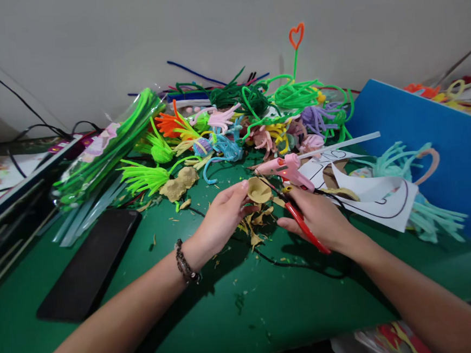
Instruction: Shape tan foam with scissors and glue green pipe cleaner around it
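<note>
My left hand (229, 212) pinches a small tan cup (259, 191), its hollow side facing me. The cup looks like moulded pulp, such as a piece of egg carton. My right hand (320, 216) is closed around red-handled scissors (305, 228), whose blades point up and left to the cup's right rim. Whether the blades touch the rim I cannot tell. Tan scraps (256, 226) lie on the green table below the cup. Just behind my right hand rests a pink glue gun (286, 170) with a clear glue stick in its back.
Pipe-cleaner tassels (224, 139) heap along the wall. At left are a bag of green pipe cleaners (111, 148), clear glue sticks (89, 210) and a black phone (89, 264). Cut white paper (385, 208) and a blue board (424, 145) stand at right. A black cord (283, 262) crosses the table.
</note>
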`<state>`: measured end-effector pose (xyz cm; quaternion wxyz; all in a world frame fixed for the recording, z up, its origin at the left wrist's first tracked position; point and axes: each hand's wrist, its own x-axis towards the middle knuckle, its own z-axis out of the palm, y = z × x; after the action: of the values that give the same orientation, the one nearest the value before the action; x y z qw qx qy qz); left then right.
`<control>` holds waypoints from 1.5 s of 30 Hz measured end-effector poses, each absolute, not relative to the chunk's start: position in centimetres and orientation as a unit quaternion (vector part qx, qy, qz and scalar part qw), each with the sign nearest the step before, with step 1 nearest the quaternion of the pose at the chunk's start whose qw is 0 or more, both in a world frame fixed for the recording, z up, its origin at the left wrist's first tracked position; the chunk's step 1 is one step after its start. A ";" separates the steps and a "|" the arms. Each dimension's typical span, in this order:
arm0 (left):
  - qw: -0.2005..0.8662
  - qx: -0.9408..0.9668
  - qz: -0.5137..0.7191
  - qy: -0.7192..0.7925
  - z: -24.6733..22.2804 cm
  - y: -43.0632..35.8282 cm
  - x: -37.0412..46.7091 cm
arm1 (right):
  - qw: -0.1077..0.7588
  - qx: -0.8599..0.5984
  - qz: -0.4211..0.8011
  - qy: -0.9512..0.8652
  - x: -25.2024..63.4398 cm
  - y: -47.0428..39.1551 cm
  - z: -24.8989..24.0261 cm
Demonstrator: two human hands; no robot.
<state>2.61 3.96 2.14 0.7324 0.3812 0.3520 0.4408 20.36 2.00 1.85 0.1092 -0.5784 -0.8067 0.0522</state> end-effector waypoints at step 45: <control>0.531 0.671 0.373 0.358 1.7 3.6 2.2 | 0.078 -0.603 0.022 -0.794 19.9 1.8 1.9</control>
<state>2.20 3.63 1.68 0.5310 0.6711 0.3584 0.3730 19.91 1.80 1.85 0.0780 -0.6028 -0.7938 0.0218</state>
